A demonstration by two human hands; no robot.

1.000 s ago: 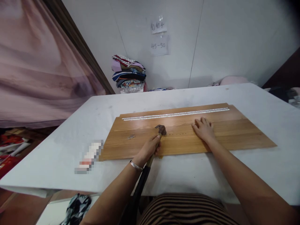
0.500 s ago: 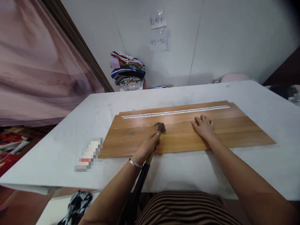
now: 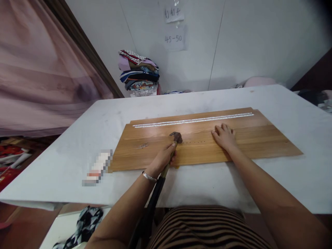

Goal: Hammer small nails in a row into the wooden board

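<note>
Left hand (image 3: 163,159): closed around the upper handle of a hammer (image 3: 157,189), just below the rusty head (image 3: 177,137). The head is over the wooden board (image 3: 254,136), at the left end of a row of small dark dots (image 3: 194,142); contact with the wood cannot be confirmed. Right hand (image 3: 225,137): resting on the board right of the dots, fingers spread and slightly bent, gripping nothing. A small group of nails (image 3: 143,146) lies on the board, left of the hammer head. Two white strips (image 3: 193,120) run along its far side. The board lies on a white surface (image 3: 77,138).
</note>
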